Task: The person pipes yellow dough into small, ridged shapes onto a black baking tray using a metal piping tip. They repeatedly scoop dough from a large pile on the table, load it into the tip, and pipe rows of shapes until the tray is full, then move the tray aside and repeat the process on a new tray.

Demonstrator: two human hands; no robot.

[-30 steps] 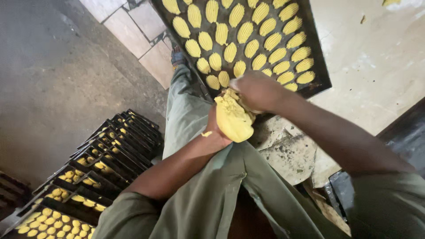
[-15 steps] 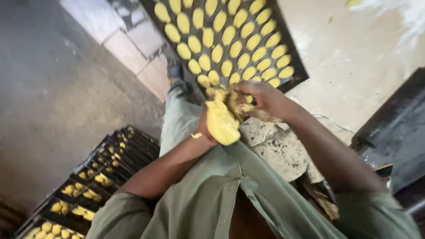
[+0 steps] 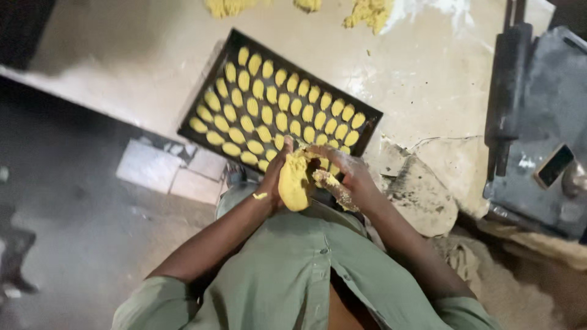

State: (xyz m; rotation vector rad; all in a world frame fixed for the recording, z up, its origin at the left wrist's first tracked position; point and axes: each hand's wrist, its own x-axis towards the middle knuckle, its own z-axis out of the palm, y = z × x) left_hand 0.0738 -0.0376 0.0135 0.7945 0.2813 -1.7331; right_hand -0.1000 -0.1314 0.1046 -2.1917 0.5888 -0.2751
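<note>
**Both hands on a dough lump at the near edge of the tray**

Left hand point(image 3: 276, 177): cupped around a large lump of soft yellow dough point(image 3: 293, 182), palm against its left side, thumb up along the top. A small crumb of dough sticks to the left wrist.

Right hand point(image 3: 342, 174): fingers curled onto the right side of the lump, pinching a smaller, crumbly piece off it. Fingers smeared with dough.

The lump is held in the air, just above the person's lap and just in front of the near edge of the black rectangular metal baking tray point(image 3: 202, 107).

The tray lies at an angle on the pale, flour-dusted desk point(image 3: 428, 79). It carries rows of small oval ridged yellow dough pieces point(image 3: 282, 120), filling nearly the whole tray.

More loose yellow dough scraps point(image 3: 367, 12) lie at the far edge of the desk. A dark grey metal machine point(image 3: 538, 122) stands to the right. The person wears a green button shirt point(image 3: 293, 275).
</note>
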